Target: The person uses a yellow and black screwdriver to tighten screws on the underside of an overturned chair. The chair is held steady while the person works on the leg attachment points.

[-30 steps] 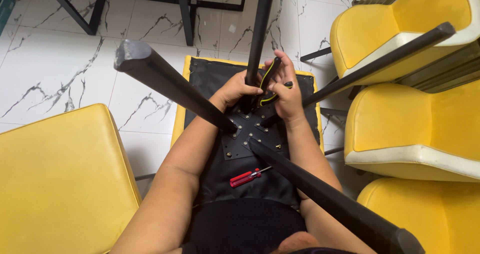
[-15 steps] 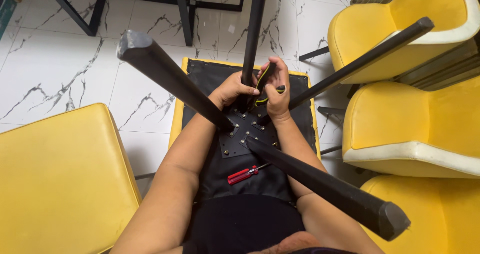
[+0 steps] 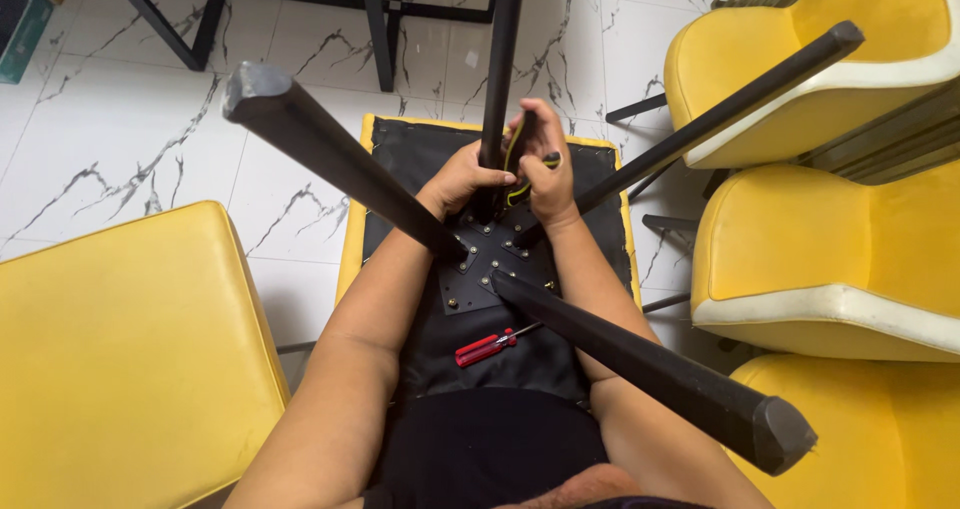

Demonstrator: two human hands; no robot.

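Four tapered matte-black legs splay from an upturned chair (image 3: 400,169), centre frame, w/ black fabric underside & flat metal plate (image 3: 478,269) studded w/ screws. Left hand (image 3: 462,179) wraps the far leg's (image 3: 500,59) base; right hand (image 3: 545,174) is closed round a black-yellow tool handle (image 3: 518,159). Red screwdriver (image 3: 487,346) lies below plate.

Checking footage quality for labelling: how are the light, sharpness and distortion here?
Head view: even, soft light, no glare on the marble floor; both hands and the red screwdriver are sharp; the near chair leg looms large from wide-angle perspective.
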